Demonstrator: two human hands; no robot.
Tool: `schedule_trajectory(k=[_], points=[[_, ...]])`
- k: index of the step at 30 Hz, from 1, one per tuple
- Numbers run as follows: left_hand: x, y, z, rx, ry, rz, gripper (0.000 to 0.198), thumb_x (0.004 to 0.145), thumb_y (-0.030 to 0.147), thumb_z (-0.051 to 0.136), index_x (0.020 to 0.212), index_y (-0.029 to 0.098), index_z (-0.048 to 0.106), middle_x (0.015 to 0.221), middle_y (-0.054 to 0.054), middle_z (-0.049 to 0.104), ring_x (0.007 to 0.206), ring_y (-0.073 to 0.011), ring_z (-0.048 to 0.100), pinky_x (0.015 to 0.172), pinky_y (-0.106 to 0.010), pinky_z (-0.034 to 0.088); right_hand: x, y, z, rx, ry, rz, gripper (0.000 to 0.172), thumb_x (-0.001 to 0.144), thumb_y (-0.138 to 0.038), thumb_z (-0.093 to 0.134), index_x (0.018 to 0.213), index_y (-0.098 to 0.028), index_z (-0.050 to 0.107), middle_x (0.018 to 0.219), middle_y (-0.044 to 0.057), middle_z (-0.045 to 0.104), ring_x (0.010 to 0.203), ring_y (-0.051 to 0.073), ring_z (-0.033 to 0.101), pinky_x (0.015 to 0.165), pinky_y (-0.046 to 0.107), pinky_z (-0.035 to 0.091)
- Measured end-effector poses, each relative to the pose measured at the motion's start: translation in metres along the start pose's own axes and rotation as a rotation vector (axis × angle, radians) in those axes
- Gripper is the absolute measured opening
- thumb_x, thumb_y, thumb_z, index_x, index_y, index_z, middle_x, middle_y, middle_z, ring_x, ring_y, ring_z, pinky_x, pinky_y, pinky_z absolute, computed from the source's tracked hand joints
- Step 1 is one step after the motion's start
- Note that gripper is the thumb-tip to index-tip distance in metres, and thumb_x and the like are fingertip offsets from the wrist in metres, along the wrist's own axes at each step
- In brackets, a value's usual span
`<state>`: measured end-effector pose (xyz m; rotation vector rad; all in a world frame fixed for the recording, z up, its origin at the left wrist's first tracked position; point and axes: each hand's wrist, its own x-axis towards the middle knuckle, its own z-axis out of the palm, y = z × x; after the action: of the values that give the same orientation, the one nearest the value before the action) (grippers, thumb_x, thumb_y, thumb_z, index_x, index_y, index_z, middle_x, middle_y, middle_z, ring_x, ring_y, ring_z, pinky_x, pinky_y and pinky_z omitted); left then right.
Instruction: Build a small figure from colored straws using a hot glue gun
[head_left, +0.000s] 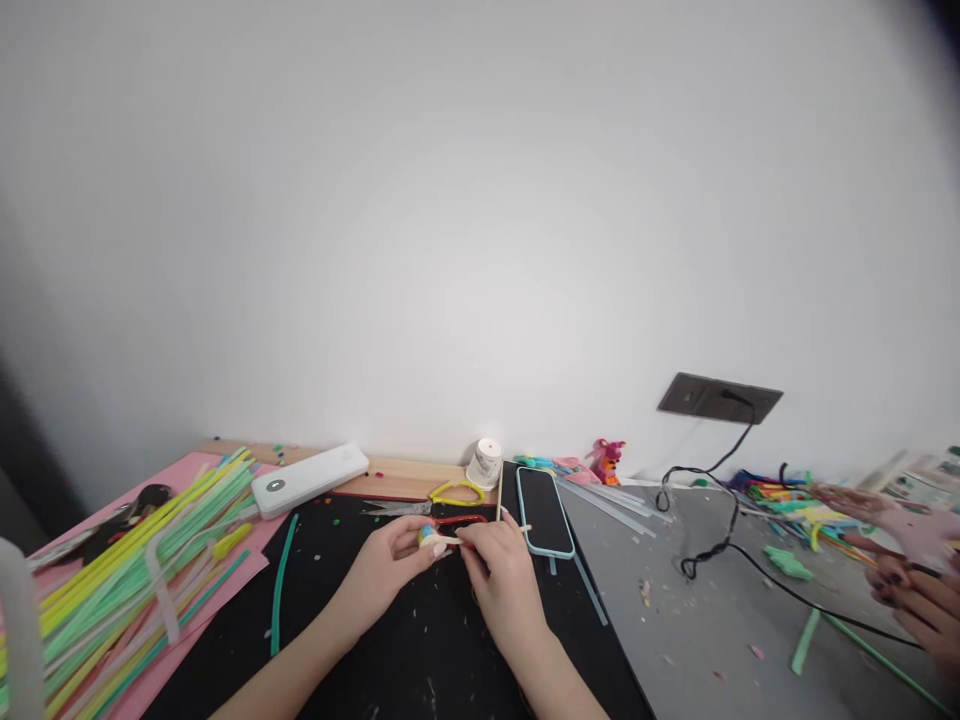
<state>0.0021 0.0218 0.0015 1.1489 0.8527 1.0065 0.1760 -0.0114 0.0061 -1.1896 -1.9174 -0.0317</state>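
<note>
A bare white wall backs the table; beside the phone, left hand and right hand pinch a small straw piece.

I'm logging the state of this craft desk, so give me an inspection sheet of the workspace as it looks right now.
Surface: black mat flecked with small scraps; grey tabletop to the right.
Job's things: small yellow-and-blue straw piece pinched between both hands.
Clutter: bundle of coloured straws on pink paper, scissors, white case, phone, overturned white cup, pink toy.
Hands: left hand and right hand closed on the straw piece; another person's hands at the right edge.
Cables: black cable from wall socket across the grey tabletop.
Surroundings: plain white wall.
</note>
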Motion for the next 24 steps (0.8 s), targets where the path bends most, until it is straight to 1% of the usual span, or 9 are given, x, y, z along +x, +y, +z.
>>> schedule_trajectory(k=[2, 3, 5, 7, 8, 12, 18, 21, 24], points=[[-0.001, 0.002, 0.000, -0.005, 0.032, -0.055, 0.040, 0.064, 0.038, 0.080, 0.095, 0.017, 0.067, 0.098, -0.010, 0.077, 0.095, -0.0274, 0.071, 0.086, -0.037, 0.053, 0.000, -0.001, 0.001, 0.012, 0.014, -0.011, 0.025, 0.089, -0.011, 0.048, 0.097, -0.024, 0.067, 0.088, 0.003, 0.073, 0.082, 0.021, 0.066, 0.099, 0.049, 0.042], [-0.002, 0.003, 0.000, -0.013, 0.047, -0.079, 0.041, 0.065, 0.040, 0.079, 0.097, 0.017, 0.067, 0.099, -0.010, 0.077, 0.095, -0.0274, 0.071, 0.086, -0.037, 0.053, -0.001, -0.001, 0.001, 0.022, 0.017, -0.013, 0.025, 0.090, -0.011, 0.047, 0.098, -0.024, 0.067, 0.090, 0.003, 0.073, 0.083, 0.021, 0.066, 0.095, 0.046, 0.046], [-0.003, 0.005, 0.000, -0.051, 0.063, -0.103, 0.043, 0.068, 0.043, 0.077, 0.100, 0.016, 0.067, 0.100, -0.011, 0.076, 0.097, -0.0274, 0.070, 0.088, -0.037, 0.052, -0.001, -0.003, 0.002, 0.043, 0.017, -0.007, 0.026, 0.090, -0.012, 0.047, 0.101, -0.022, 0.068, 0.091, 0.005, 0.073, 0.084, 0.021, 0.066, 0.085, 0.039, 0.053], [-0.004, 0.005, -0.001, -0.114, 0.065, -0.103, 0.044, 0.070, 0.044, 0.076, 0.103, 0.016, 0.067, 0.103, -0.013, 0.075, 0.101, -0.0274, 0.069, 0.091, -0.038, 0.051, -0.002, -0.006, 0.003, 0.058, 0.012, 0.013, 0.027, 0.091, -0.012, 0.046, 0.103, -0.021, 0.069, 0.089, 0.007, 0.073, 0.081, 0.021, 0.067, 0.075, 0.034, 0.055], [-0.004, 0.005, -0.001, -0.146, 0.062, -0.101, 0.044, 0.071, 0.044, 0.075, 0.104, 0.016, 0.067, 0.105, -0.013, 0.075, 0.102, -0.0274, 0.069, 0.092, -0.038, 0.051, -0.002, -0.007, 0.004, 0.064, 0.009, 0.023, 0.028, 0.091, -0.011, 0.046, 0.103, -0.020, 0.069, 0.088, 0.007, 0.073, 0.079, 0.021, 0.067, 0.073, 0.033, 0.055], [-0.004, 0.003, -0.001, -0.241, 0.048, -0.100, 0.038, 0.073, 0.043, 0.074, 0.100, 0.016, 0.068, 0.108, -0.012, 0.074, 0.104, -0.0264, 0.068, 0.094, -0.037, 0.050, -0.004, -0.012, 0.007, 0.081, 0.004, 0.029, 0.028, 0.090, -0.012, 0.047, 0.103, -0.021, 0.070, 0.087, 0.006, 0.074, 0.075, 0.020, 0.068, 0.071, 0.031, 0.055], [-0.004, 0.002, 0.001, -0.372, 0.066, -0.143, 0.028, 0.075, 0.035, 0.075, 0.096, 0.016, 0.069, 0.103, -0.011, 0.076, 0.100, -0.0235, 0.069, 0.094, -0.034, 0.051, -0.008, -0.015, 0.014, 0.116, -0.004, 0.064, 0.026, 0.090, -0.014, 0.049, 0.103, -0.020, 0.071, 0.088, 0.008, 0.075, 0.077, 0.022, 0.069, 0.072, 0.032, 0.056], [-0.005, 0.002, 0.002, -0.417, 0.080, -0.154, 0.022, 0.078, 0.031, 0.073, 0.094, 0.015, 0.069, 0.100, -0.012, 0.076, 0.100, -0.0232, 0.070, 0.092, -0.033, 0.052, -0.010, -0.017, 0.016, 0.141, -0.003, 0.061, 0.027, 0.091, -0.015, 0.048, 0.104, -0.019, 0.071, 0.090, 0.009, 0.075, 0.079, 0.022, 0.069, 0.074, 0.032, 0.056], [-0.005, 0.003, 0.004, -0.437, 0.094, -0.157, 0.018, 0.081, 0.028, 0.070, 0.092, 0.014, 0.070, 0.100, -0.013, 0.076, 0.100, -0.0236, 0.070, 0.090, -0.032, 0.053, -0.010, -0.021, 0.017, 0.148, 0.005, 0.049, 0.027, 0.091, -0.016, 0.048, 0.105, -0.020, 0.070, 0.089, 0.009, 0.074, 0.078, 0.021, 0.069, 0.074, 0.031, 0.057]])
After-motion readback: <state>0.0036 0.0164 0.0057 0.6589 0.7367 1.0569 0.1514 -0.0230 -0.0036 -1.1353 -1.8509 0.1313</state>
